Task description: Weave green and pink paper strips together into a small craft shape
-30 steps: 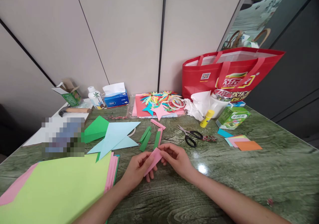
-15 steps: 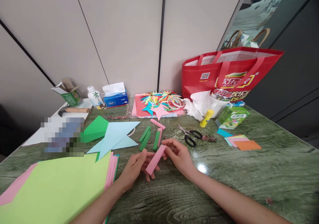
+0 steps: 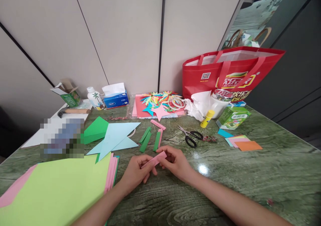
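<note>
A pink paper strip (image 3: 158, 157) is held above the green table between my two hands. My left hand (image 3: 137, 171) pinches its lower left end, with the thumb lying on top. At the other end, my right hand (image 3: 175, 162) grips the strip between thumb and fingers. Just beyond my fingers lie folded green paper strips (image 3: 145, 142) and another green strip (image 3: 157, 140) resting against a pink one (image 3: 161, 134). A further pink folded strip (image 3: 158, 124) is behind them. Black-handled scissors (image 3: 191, 136) lie open to the right of these.
On the left are light blue paper shapes (image 3: 114, 139) and a stack of coloured sheets (image 3: 57, 189). A glue stick (image 3: 207, 119), a green carton (image 3: 233, 118) and small paper pieces (image 3: 249, 145) lie right. Behind stand a tissue pack (image 3: 116, 99) and a red bag (image 3: 200, 80).
The pink strip has turned to a flatter angle and looks narrower. My left thumb has come down onto its near end, and my right hand has shifted slightly nearer and left.
</note>
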The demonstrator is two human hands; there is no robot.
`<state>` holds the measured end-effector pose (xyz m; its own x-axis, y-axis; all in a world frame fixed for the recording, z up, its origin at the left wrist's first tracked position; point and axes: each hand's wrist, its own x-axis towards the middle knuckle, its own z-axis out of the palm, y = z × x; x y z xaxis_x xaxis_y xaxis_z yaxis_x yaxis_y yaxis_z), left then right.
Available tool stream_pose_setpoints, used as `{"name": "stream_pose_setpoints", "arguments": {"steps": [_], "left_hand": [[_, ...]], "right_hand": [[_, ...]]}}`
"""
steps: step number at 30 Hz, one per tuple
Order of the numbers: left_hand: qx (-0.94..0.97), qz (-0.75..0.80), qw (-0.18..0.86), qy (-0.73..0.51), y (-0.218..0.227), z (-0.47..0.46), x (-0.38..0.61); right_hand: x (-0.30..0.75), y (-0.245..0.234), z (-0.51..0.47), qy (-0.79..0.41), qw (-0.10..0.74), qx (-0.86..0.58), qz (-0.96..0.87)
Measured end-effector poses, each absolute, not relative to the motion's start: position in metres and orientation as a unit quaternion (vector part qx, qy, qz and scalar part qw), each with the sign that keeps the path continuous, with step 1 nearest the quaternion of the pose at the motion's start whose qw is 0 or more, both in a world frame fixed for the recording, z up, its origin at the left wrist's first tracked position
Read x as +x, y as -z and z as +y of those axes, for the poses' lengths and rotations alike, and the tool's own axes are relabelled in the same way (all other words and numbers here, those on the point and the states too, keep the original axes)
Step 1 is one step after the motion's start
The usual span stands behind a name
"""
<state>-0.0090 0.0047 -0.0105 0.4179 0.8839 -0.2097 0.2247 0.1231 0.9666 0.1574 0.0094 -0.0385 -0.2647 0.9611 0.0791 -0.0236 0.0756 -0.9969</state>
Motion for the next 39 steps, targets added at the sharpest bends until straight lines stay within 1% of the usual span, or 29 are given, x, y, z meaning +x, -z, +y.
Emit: {"name": "stream_pose_setpoints", "arguments": {"steps": [4, 10, 14, 16, 21, 24, 28, 31, 35, 39], "left_hand": [[0.585, 0.481, 0.585, -0.29, 0.011, 0.004, -0.008], [0.568, 0.504, 0.579, -0.298, 0.012, 0.002, -0.006], [0.58, 0.504, 0.562, -0.306, 0.01, 0.002, -0.006], [0.586, 0.507, 0.553, -0.306, 0.009, 0.002, -0.006], [0.589, 0.515, 0.549, -0.294, 0.016, 0.001, -0.007], [0.582, 0.505, 0.566, -0.292, 0.021, 0.0, -0.006], [0.572, 0.461, 0.604, -0.31, 0.023, 0.0, -0.006], [0.572, 0.452, 0.597, -0.335, 0.019, 0.001, -0.007], [0.582, 0.454, 0.579, -0.348, 0.015, 0.002, -0.008], [0.577, 0.442, 0.595, -0.344, 0.014, 0.001, -0.008]], "right_hand": [[0.157, 0.038, 0.009, -0.522, 0.45, -0.41, -0.597], [0.161, 0.028, 0.004, -0.479, 0.438, -0.377, -0.661], [0.162, 0.025, 0.003, -0.537, 0.43, -0.294, -0.663], [0.161, 0.026, 0.003, -0.55, 0.431, -0.284, -0.657], [0.16, 0.028, 0.005, -0.502, 0.427, -0.332, -0.675], [0.16, 0.031, 0.005, -0.479, 0.421, -0.342, -0.69], [0.159, 0.036, 0.006, -0.501, 0.418, -0.363, -0.665], [0.16, 0.039, 0.008, -0.516, 0.422, -0.383, -0.64], [0.16, 0.038, 0.009, -0.48, 0.422, -0.407, -0.652], [0.16, 0.037, 0.009, -0.465, 0.448, -0.417, -0.64]]}}
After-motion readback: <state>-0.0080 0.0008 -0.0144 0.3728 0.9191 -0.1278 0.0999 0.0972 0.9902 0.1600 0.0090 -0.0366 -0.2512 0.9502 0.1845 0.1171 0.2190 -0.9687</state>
